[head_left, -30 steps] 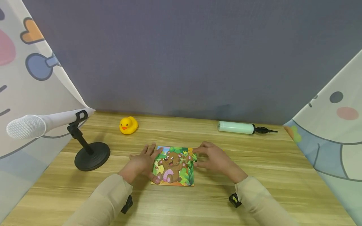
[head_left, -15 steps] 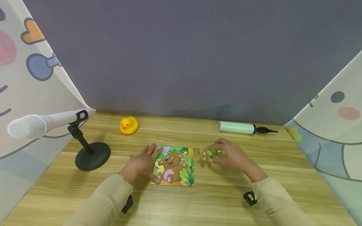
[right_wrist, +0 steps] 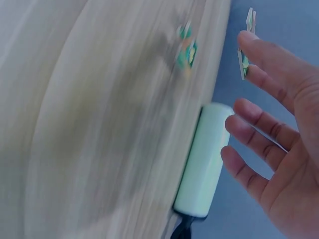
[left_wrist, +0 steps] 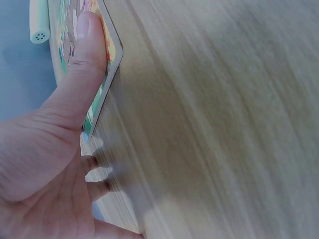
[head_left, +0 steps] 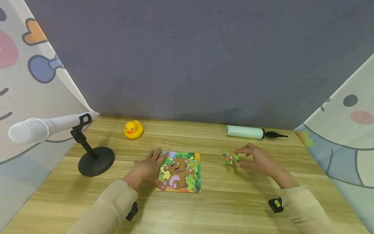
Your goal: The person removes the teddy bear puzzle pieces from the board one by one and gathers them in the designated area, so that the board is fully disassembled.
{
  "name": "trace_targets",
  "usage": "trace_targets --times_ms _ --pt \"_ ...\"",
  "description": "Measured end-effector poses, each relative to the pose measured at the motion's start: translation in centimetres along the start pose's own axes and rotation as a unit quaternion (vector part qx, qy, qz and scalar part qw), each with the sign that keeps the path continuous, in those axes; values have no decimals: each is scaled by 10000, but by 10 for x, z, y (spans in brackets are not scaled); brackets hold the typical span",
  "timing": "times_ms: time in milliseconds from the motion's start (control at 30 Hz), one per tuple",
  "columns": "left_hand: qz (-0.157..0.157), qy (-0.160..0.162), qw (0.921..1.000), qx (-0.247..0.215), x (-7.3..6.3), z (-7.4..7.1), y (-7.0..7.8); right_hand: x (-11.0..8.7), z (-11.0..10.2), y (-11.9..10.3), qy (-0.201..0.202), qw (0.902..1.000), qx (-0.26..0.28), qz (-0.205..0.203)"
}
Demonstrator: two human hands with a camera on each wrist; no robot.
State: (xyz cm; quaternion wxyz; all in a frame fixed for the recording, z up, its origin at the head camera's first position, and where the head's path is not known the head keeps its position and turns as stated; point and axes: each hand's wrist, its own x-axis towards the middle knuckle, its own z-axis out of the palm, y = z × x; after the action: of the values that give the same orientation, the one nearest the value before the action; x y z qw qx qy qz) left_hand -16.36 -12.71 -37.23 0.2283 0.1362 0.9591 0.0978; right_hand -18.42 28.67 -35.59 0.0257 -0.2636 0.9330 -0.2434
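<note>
A square bear puzzle (head_left: 179,172) lies flat on the wooden table. My left hand (head_left: 147,170) rests on its left side with fingers spread. In the left wrist view, the thumb (left_wrist: 89,64) lies on the puzzle (left_wrist: 110,40) near a corner. To the right of the puzzle, my right hand (head_left: 257,161) pinches a small puzzle piece (head_left: 232,158) between thumb and index finger. The right wrist view shows this piece (right_wrist: 243,63) held above the table, its other fingers apart. Loose puzzle material (right_wrist: 187,52) lies on the table below; how many pieces is unclear.
A yellow rubber duck (head_left: 133,129) sits behind the puzzle to the left. A pale green hand pump (head_left: 244,132) with a black nozzle lies at the back right. At the left, a white microphone (head_left: 52,126) stands on a black stand (head_left: 96,161). A grey panel (head_left: 187,58) rises behind the table.
My right hand has moved away from the puzzle's right edge, carrying the pinched piece to the right over the loose puzzle material. The left hand stays on the puzzle.
</note>
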Motion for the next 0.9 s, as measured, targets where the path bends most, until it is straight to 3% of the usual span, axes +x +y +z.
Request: trace_targets --times_ms 367,900 --pt "28 57 10000 -74 -1 0 -1 -15 -5 30 -113 9981 -191 572" --pt "-53 -7 10000 59 0 0 2 -16 -5 56 -374 9964 -336 679"
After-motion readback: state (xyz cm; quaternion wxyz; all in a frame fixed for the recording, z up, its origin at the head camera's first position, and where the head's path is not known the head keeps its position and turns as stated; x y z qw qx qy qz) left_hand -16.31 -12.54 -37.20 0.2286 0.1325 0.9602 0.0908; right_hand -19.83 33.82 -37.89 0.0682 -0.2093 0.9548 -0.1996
